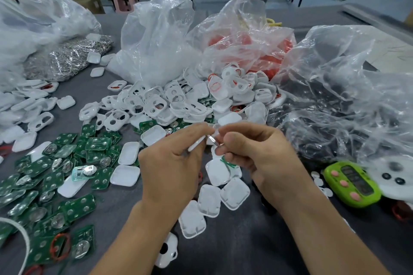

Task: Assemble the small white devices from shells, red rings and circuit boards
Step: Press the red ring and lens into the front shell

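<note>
Left hand [172, 163] and right hand [252, 154] pinch one thin white plastic shell [197, 144] edge-on between them, likely for fitting; green square circuit boards [67, 176] left of hands.

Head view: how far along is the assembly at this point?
Done: little to confirm; one closed-looking device lies by the left forearm. In hand: the left hand pinches a white shell while the right hand pinches a small part against it; which part is unclear. Left: a heap of open shells, many loose boards and a bag of red rings remain, so most of the job is ahead.
</note>
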### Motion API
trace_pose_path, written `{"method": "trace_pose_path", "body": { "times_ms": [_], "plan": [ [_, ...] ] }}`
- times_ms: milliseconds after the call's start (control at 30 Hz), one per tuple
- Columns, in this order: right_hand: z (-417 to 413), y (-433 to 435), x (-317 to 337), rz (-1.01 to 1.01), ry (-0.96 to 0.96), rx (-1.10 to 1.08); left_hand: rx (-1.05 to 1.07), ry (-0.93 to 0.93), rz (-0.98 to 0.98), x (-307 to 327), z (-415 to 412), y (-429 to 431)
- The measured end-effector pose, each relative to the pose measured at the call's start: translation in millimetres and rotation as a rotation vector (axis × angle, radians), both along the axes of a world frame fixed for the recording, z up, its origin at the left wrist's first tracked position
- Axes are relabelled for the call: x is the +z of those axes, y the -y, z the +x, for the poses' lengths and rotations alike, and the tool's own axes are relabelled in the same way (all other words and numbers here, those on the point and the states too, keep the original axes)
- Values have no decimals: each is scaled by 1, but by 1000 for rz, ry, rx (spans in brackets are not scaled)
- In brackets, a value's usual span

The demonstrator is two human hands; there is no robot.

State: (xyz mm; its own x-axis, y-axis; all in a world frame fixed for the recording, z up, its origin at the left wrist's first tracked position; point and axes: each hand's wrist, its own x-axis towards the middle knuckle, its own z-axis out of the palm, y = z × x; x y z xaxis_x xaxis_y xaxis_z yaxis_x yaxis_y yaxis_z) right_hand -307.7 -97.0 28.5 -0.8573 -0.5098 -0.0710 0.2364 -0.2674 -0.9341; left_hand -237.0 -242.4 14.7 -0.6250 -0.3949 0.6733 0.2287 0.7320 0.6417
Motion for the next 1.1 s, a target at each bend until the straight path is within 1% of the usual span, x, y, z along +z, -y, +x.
{"method": "trace_pose_path", "body": {
  "times_ms": [33, 100, 167, 200, 233, 300, 333, 400, 500, 600, 733, 833, 933, 1033, 1100],
  "plan": [
    [0, -1, 0, 17, -8, 16, 3, -48, -67, -2, 0, 2],
    [-1, -1, -1, 59, -88, 25, -13, -111, -178, -4, 0, 4],
    [0, -2, 0, 123, -182, -11, -28, -95, -241, -5, 0, 3],
    [-1, -2, 0, 158, -208, -38, -21, -39, -209, -4, 0, 2],
    [-1, -2, 0, 191, -216, -68, -9, 61, -105, -3, -1, 1],
    [-3, -2, 0, 258, -179, -149, -24, 280, 187, -4, -4, 1],
    [-4, -2, -1, 270, -135, -179, -31, 340, 277, -5, -6, 3],
    [-5, -2, 0, 231, -29, -188, -37, 387, 355, -6, -9, 6],
    [-5, -3, 2, 137, 88, -133, -38, 392, 407, -3, -9, 5],
    [-6, -5, 3, 99, 112, -96, -5, 419, 491, -2, -9, 3],
    [-6, -5, 0, 154, 33, -111, 99, 470, 493, -4, -8, 7],
    [-5, -3, -2, 161, -55, -204, 147, 507, 492, -5, -9, 6],
    [-5, -1, -3, 171, -112, -245, 185, 521, 409, -6, -8, 4],
    [-5, -2, -4, 147, -92, -252, 166, 497, 379, -6, -8, 3],
    [-4, -1, -4, 115, -61, -235, 107, 484, 421, -6, -8, 2]
  ]
}}
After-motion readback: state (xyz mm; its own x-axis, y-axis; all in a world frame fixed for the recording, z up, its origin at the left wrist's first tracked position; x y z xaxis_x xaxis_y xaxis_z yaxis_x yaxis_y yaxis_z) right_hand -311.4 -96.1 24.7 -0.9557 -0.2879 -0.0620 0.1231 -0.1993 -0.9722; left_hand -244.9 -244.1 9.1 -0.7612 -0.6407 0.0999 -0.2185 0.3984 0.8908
